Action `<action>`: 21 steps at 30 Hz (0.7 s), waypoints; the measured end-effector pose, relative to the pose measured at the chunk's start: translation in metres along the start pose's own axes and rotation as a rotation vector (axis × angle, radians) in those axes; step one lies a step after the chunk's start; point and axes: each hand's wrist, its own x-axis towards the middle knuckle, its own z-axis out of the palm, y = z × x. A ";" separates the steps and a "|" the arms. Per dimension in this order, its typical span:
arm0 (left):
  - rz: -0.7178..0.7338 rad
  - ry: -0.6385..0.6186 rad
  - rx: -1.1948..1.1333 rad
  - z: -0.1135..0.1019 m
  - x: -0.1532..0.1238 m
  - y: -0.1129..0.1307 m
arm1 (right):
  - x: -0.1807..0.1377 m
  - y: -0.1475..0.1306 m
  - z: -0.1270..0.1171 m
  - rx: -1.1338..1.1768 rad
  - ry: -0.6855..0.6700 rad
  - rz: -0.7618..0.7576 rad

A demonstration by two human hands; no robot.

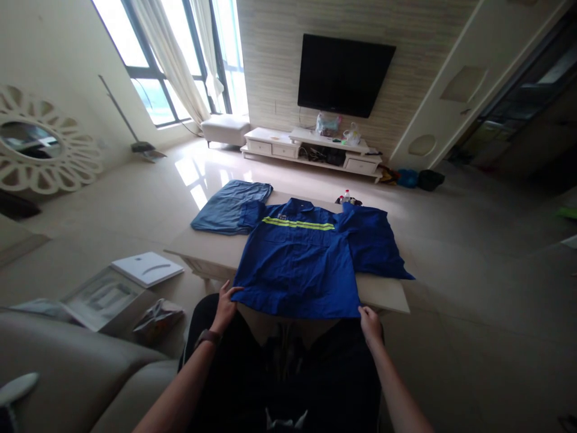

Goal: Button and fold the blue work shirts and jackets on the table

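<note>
A blue work shirt [295, 270] with a yellow reflective stripe across its chest lies spread over the low table [383, 294], collar toward the far side. Its hem hangs past the near edge, above my knees. At the left hem corner, my left hand [225, 307] pinches the cloth between thumb and fingers. My right hand [369, 323] grips the right hem corner. Dark blue cloth [376, 243] lies beside the shirt on the right. Lighter blue folded clothing [229, 207] lies at the left end of the table, partly under a sleeve.
Small bottles with red caps [347, 196] stand at the table's far edge. On the left are a white box [146, 269], a clear container [106, 297] and a sofa [81, 361]. A TV cabinet [311, 150] lines the far wall beneath a television [345, 75].
</note>
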 end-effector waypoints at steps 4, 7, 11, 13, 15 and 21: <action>-0.279 0.023 -0.469 0.017 -0.018 -0.008 | -0.015 0.003 0.013 -0.049 0.076 -0.100; -0.438 -0.004 -0.733 0.043 -0.030 -0.019 | -0.030 -0.001 0.028 -0.121 0.129 -0.335; -0.651 -0.032 -0.713 0.092 -0.041 -0.037 | -0.049 -0.011 0.050 -0.197 -0.100 -0.595; -0.757 -0.038 -0.680 0.118 -0.046 -0.046 | -0.055 -0.016 0.063 -0.201 -0.194 -0.617; -0.821 -0.079 -0.702 0.140 -0.050 -0.052 | -0.058 -0.018 0.076 -0.197 -0.252 -0.612; -0.891 -0.123 -0.850 0.183 -0.040 -0.048 | -0.058 -0.011 0.098 -0.245 -0.349 -0.602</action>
